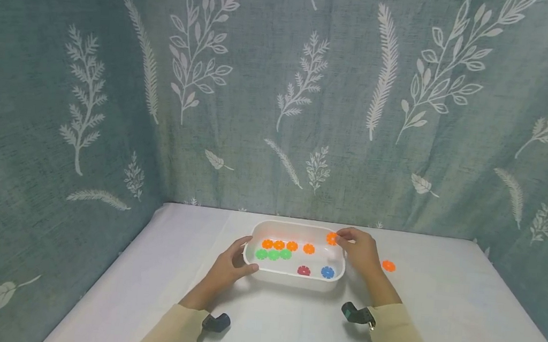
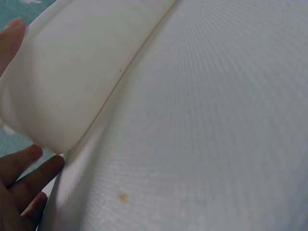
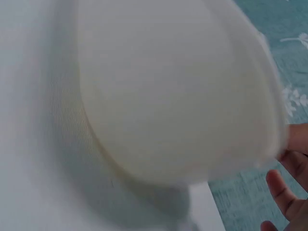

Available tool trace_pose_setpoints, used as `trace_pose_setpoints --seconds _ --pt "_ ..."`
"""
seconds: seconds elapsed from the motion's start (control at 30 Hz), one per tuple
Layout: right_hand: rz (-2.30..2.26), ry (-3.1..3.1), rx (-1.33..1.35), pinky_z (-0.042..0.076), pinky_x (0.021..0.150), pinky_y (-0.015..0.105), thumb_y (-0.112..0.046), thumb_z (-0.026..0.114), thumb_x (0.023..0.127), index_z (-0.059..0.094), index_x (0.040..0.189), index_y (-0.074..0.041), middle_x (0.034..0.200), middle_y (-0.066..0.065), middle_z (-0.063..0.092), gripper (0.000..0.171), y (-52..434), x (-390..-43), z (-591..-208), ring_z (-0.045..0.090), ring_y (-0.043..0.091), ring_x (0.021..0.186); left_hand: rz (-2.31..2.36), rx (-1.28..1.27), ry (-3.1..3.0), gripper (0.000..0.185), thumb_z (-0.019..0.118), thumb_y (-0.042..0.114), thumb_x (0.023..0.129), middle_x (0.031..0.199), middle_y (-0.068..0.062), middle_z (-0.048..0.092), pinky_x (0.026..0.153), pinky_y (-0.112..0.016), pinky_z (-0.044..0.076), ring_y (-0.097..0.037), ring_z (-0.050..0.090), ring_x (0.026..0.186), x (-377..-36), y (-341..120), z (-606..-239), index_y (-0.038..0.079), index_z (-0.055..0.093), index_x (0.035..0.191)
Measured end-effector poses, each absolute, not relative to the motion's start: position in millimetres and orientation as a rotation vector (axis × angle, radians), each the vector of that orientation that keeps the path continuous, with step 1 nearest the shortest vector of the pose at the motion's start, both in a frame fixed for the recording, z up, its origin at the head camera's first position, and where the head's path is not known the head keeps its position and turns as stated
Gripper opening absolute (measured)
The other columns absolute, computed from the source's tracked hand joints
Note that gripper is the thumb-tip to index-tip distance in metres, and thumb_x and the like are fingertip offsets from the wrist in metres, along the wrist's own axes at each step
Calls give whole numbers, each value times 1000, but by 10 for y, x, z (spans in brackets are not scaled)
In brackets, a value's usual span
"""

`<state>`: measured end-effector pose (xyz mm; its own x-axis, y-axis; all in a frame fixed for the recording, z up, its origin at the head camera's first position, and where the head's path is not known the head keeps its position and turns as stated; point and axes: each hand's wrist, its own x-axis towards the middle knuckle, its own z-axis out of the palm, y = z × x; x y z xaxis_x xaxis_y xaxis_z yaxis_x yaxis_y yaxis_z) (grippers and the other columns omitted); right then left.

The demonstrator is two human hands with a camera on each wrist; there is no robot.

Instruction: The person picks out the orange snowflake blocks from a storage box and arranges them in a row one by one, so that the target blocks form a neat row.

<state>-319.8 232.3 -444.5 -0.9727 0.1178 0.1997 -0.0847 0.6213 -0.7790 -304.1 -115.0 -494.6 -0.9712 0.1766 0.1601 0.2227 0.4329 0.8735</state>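
our left hand (image 1: 229, 267) grips the white tray (image 1: 266, 274) on the counter (image 1: 437, 312); right hand (image 1: 360, 251) pinches an orange gear disc (image 1: 331, 238) at the far rim. we'd steady the tray and lower it flat.

Left arm: your forearm reaches forward and slightly inward, sleeve to the wrist, a camera strapped under it.
Left hand (image 1: 230, 267): fingers curved and spread, thumb forward — cupped around what it holds.
Right arm: your forearm angles in from the lower right, sleeved, camera at the wrist.
Right hand (image 1: 359, 250): knuckles up, fingertips (image 1: 341, 234) drawn together in a pinch — pointing left.
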Motion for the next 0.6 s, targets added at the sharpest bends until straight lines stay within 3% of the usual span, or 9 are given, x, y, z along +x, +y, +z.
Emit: trace_pose_setpoints --seconds 0.6 --pt "1174 -2650 9 50 89 53 -21 62 96 66 117 -3 115 16 67 27 2925 -3019 -4383 60 37 108 -1591 -351 -2632 81 80 37 79 144 -16 47 105 -60 33 -34 44 132 -3023 -1140 -4944 27 39 148"
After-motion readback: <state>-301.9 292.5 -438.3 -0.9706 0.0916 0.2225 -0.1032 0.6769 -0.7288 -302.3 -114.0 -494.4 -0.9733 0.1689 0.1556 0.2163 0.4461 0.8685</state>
